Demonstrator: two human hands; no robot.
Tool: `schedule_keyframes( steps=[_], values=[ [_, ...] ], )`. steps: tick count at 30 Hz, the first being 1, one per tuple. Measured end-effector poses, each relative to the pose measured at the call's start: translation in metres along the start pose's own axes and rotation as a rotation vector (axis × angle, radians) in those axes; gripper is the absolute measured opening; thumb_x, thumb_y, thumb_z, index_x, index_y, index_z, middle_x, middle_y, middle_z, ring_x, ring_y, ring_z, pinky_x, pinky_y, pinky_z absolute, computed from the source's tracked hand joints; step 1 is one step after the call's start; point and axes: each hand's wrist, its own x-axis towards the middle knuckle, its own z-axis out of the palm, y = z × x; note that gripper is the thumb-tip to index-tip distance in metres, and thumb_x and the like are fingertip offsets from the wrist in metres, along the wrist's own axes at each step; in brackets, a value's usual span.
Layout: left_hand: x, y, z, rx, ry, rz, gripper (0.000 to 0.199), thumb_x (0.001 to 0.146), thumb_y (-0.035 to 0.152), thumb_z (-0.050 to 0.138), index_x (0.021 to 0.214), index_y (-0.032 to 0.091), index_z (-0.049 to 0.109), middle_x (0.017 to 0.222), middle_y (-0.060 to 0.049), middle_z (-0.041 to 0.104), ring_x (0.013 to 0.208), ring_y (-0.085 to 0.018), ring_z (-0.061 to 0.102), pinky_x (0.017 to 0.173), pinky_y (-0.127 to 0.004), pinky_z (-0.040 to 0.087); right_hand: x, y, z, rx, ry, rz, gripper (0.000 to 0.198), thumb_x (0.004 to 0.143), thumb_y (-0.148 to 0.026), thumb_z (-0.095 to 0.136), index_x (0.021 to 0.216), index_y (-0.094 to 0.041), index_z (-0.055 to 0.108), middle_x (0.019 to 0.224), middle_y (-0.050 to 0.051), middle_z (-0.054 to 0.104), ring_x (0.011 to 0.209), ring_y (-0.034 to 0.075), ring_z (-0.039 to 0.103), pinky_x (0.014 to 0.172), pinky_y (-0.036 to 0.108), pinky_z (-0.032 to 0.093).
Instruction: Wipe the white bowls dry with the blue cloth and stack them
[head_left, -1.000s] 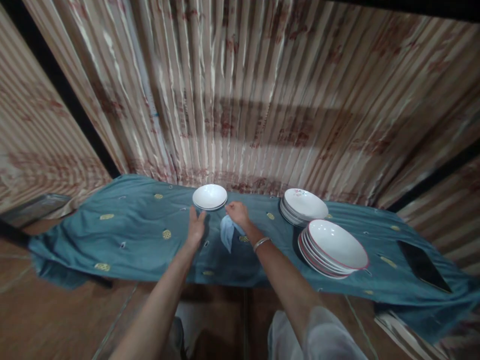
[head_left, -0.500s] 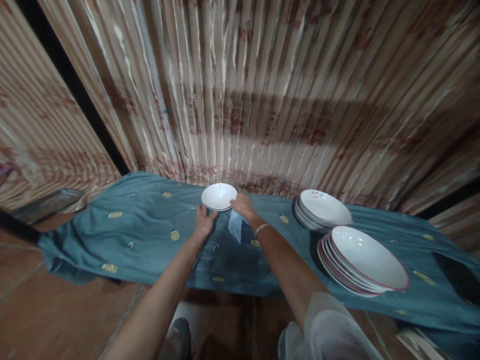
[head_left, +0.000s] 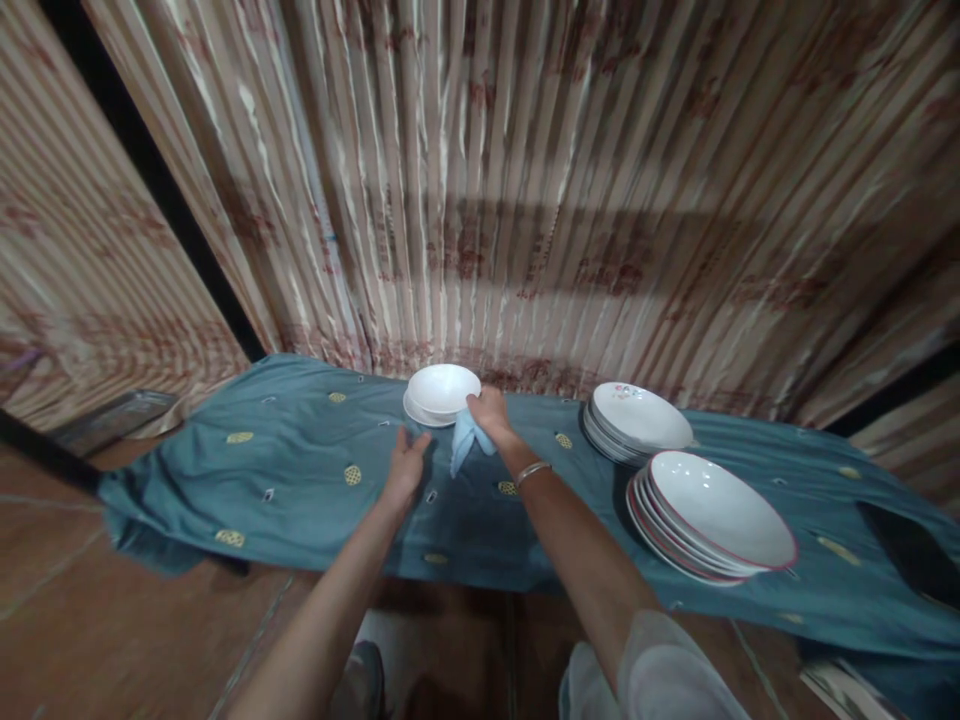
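Note:
A small white bowl [head_left: 444,385] sits slightly raised over another white dish [head_left: 417,413], whose left and front rim shows beneath it. My right hand [head_left: 491,412], with a bracelet on the wrist, pinches the bowl's right rim. A light blue cloth [head_left: 469,440] hangs from the same hand, below the bowl. Just in front of the lower dish is my left hand [head_left: 407,462], its fingers apart and holding nothing. Whether the upper bowl still touches the lower dish I cannot tell.
To the right stand a stack of flower-patterned white dishes [head_left: 637,415] and a stack of larger red-rimmed bowls [head_left: 720,510]. A dark flat object [head_left: 907,550] lies at the far right of the green tablecloth [head_left: 300,480]. Behind hangs a pleated curtain [head_left: 480,200].
The upper bowl's right side has risen off the lower dish in my right hand, and the cloth has shifted with it. My left hand has drawn back slightly from the dishes.

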Motion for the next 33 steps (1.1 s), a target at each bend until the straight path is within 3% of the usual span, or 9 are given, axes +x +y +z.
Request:
schedule_keyframes(
  steps=[2,5,12,15,18,21,25,29,33],
  values=[
    [-0.022,0.012,0.001,-0.041,0.007,-0.064,0.070,0.082,0.040,0.059,0.143,0.022,0.029,0.150,-0.017,0.037,0.134,-0.029,0.040,0.104,-0.044,0.040,-0.013,0.003,-0.009,0.057,0.032,-0.007,0.031,0.084,-0.024,0.047,0.101,-0.010,0.069,0.101,0.014,0.072,0.093,0.022,0.066,0.080,0.026,0.048],
    [-0.057,0.030,0.005,-0.290,-0.046,-0.201,0.060,0.082,0.036,0.062,0.136,0.023,0.039,0.140,-0.016,0.050,0.120,-0.026,0.057,0.097,-0.039,0.047,-0.043,0.015,-0.021,0.134,0.065,-0.019,0.030,0.081,-0.024,0.048,0.102,-0.013,0.067,0.088,0.007,0.073,0.080,0.018,0.066,0.072,0.024,0.049],
    [-0.113,0.029,0.019,-0.407,-0.149,-0.308,0.047,0.078,0.036,0.066,0.122,0.028,0.051,0.124,-0.009,0.064,0.104,-0.024,0.066,0.091,-0.041,0.051,-0.123,0.065,-0.030,0.361,0.026,-0.063,0.025,0.077,-0.024,0.047,0.090,-0.017,0.067,0.054,-0.003,0.062,0.054,0.015,0.057,0.054,0.022,0.042],
    [-0.124,0.019,0.025,-0.445,-0.137,-0.321,0.053,0.074,0.018,0.065,0.124,0.027,0.050,0.116,-0.008,0.067,0.091,-0.021,0.070,0.089,-0.041,0.053,-0.142,0.080,-0.031,0.368,-0.015,-0.064,0.025,0.080,-0.029,0.049,0.093,-0.016,0.066,0.064,0.001,0.068,0.062,0.017,0.063,0.060,0.024,0.045],
    [-0.127,0.011,0.026,-0.420,-0.104,-0.304,0.055,0.073,0.010,0.061,0.125,0.025,0.050,0.113,-0.007,0.068,0.088,-0.019,0.070,0.087,-0.039,0.055,-0.148,0.094,-0.039,0.353,-0.023,-0.014,0.040,0.083,-0.041,0.052,0.111,-0.014,0.062,0.077,0.006,0.072,0.079,0.022,0.068,0.076,0.031,0.048],
    [-0.123,0.009,0.025,-0.321,-0.085,-0.304,0.058,0.071,0.009,0.062,0.126,0.025,0.050,0.107,-0.006,0.070,0.088,-0.020,0.069,0.084,-0.038,0.057,-0.145,0.108,-0.052,0.329,0.023,0.044,0.055,0.085,-0.048,0.051,0.124,-0.009,0.053,0.073,0.007,0.072,0.087,0.025,0.068,0.087,0.038,0.046],
    [-0.119,0.006,0.030,-0.239,-0.105,-0.289,0.066,0.068,0.012,0.066,0.130,0.025,0.048,0.097,-0.005,0.071,0.093,-0.022,0.068,0.079,-0.036,0.057,-0.134,0.119,-0.058,0.545,0.114,0.066,0.049,0.087,-0.047,0.047,0.119,-0.011,0.056,0.073,0.006,0.072,0.081,0.023,0.068,0.086,0.038,0.048],
    [-0.122,0.001,0.041,-0.201,-0.179,-0.310,0.072,0.064,0.014,0.068,0.132,0.023,0.048,0.083,-0.003,0.071,0.083,-0.021,0.068,0.072,-0.033,0.058,-0.124,0.110,-0.044,0.858,0.156,0.072,0.048,0.088,-0.048,0.041,0.116,-0.013,0.058,0.092,0.010,0.073,0.090,0.021,0.067,0.084,0.034,0.051],
    [-0.125,-0.001,0.043,-0.190,-0.220,-0.331,0.077,0.058,0.017,0.073,0.131,0.020,0.049,0.081,-0.001,0.070,0.077,-0.019,0.067,0.068,-0.032,0.056,-0.123,0.100,-0.032,0.791,0.021,-0.043,0.039,0.089,-0.037,0.042,0.120,-0.019,0.057,0.114,0.009,0.069,0.101,0.019,0.064,0.088,0.031,0.050]
  ],
)
